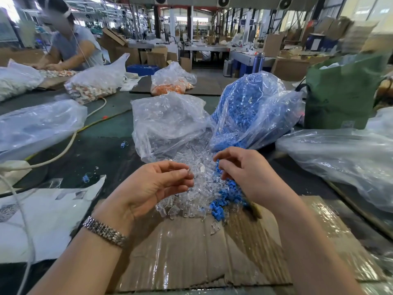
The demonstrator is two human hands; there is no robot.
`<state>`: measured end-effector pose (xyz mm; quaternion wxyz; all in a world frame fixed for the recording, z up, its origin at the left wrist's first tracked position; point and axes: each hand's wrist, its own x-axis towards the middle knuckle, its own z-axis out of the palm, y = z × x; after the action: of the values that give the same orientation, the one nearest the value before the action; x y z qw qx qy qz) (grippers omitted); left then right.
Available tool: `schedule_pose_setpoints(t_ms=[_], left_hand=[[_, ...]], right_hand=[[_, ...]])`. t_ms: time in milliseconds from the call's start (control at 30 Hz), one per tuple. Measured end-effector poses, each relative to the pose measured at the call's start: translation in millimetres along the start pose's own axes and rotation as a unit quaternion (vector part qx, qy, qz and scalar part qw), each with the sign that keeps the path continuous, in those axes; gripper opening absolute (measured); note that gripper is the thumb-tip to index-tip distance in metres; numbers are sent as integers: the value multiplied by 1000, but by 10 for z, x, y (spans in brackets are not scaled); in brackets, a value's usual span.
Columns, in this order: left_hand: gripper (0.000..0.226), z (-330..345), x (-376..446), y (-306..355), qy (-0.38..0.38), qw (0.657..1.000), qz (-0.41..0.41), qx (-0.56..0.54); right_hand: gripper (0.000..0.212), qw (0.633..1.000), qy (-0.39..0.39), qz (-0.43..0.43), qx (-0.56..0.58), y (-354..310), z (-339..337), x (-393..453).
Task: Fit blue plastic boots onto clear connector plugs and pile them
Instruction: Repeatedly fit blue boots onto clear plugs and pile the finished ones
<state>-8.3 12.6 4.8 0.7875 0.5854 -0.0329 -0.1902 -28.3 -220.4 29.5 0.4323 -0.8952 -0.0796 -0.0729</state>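
Room: factory hall, dark desk (102, 150) under bagged parts.
Left hand (153, 188): grip pinched on one clear plug (188, 171), lifted for fitting, I judge.
Clear bag (168, 122): spills clear plugs (191, 196) within reach.
Right hand (244, 173): fingers curled into loose blue boots (221, 201); whether one is held, cannot tell.
Blue bag (248, 107): holds boots.
Cardboard (191, 256): catches spilled parts.

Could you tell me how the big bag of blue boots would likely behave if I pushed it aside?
The bag of blue boots would probably slump and change shape, since its thin film is crumpled around loose pieces. It looks well filled, so it may drag more than slide. Its mouth lies open toward the loose blue boots beside the right hand, so more could spill.
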Motion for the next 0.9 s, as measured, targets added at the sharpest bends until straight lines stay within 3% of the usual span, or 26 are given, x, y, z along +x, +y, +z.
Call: schedule_pose_setpoints(t_ms=[200,467,733,900], left_hand=[[35,66,-29,-9,-21,1000,-1,-14],[22,81,-33,-22,-29,999,5,-36],[16,98,-31,-17,-42,996,40,-61],[28,86,-54,-3,-65,997,41,23]], right_hand=[[14,991,-11,-74,107,-87,106,-28],[14,990,-1,-128,56,-118,156,-73],[6,991,-27,-112,70,-161,173,-76],[12,990,-16,-128,50,-159,187,-90]])
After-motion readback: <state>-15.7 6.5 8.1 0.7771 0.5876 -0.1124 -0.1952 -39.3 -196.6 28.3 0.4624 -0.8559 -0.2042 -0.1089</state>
